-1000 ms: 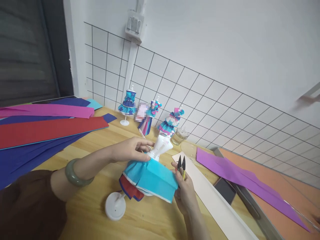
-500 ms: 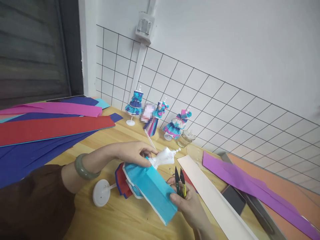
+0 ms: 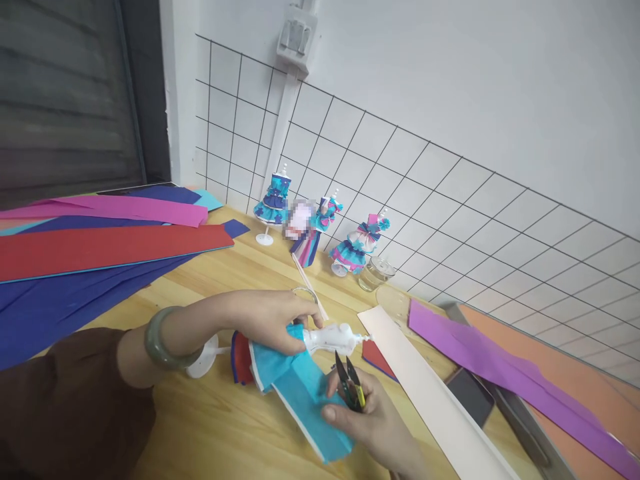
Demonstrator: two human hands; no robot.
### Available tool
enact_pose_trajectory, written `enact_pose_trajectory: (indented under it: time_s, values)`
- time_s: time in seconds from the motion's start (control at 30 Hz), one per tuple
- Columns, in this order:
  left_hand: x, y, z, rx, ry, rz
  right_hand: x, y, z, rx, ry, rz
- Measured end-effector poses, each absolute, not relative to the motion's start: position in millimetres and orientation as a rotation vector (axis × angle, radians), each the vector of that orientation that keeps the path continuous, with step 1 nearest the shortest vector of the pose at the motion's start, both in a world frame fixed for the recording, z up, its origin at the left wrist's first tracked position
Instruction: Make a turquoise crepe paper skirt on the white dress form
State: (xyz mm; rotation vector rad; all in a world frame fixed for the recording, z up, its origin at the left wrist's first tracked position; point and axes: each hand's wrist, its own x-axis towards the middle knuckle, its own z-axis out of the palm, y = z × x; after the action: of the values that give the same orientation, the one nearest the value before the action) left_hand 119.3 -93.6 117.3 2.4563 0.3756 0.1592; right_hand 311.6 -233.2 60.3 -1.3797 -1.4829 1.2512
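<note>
A small white dress-form mannequin lies tilted over the table, its knobbed neck pointing right. My left hand is closed around its waist, pressing the gathered top of a turquoise paper strip with a white edge against it. Behind this strip shows a red paper layer with blue trim. The mannequin's round white base is partly behind my left wrist. My right hand grips black thread snips with a yellow part, blades up and apart. Its thumb and index finger are at the strip's loose end.
Along the wire grid stand several dressed mannequins, one of them in blue tiers, and a glass jar. Red paper and blue paper lie left. To the right are a cream strip, purple paper and a dark phone.
The mannequin has swung nearly level, its neck dropping and moving right. My right hand, with the snips, has shifted left and slightly down, and the turquoise strip now hangs more steeply.
</note>
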Motion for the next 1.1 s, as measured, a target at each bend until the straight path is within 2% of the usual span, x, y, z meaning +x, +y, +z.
enact_pose_trajectory:
  time_s: [0.2, 0.37, 0.53, 0.7, 0.93, 1.1]
  values:
    - [121, -90, 109, 2.567, 0.373, 0.176, 308, -234, 63, -1.425, -1.616, 1.346]
    - [127, -86, 99, 2.617, 0.318, 0.174, 310, -231, 61, -1.450, -1.530, 1.167]
    - [133, -87, 90, 2.654, 0.402, 0.157, 307, -232, 57, -1.555, -1.648, 1.358]
    - [134, -83, 86, 2.601, 0.376, 0.105, 305, -232, 59, -1.447, -1.700, 1.408]
    - [124, -79, 104, 2.486, 0.352, 0.075, 329, -233, 62, -1.352, -1.488, 1.334]
    - [121, -80, 118, 2.441, 0.375, 0.166, 332, -239, 71, -1.442, -1.461, 1.344]
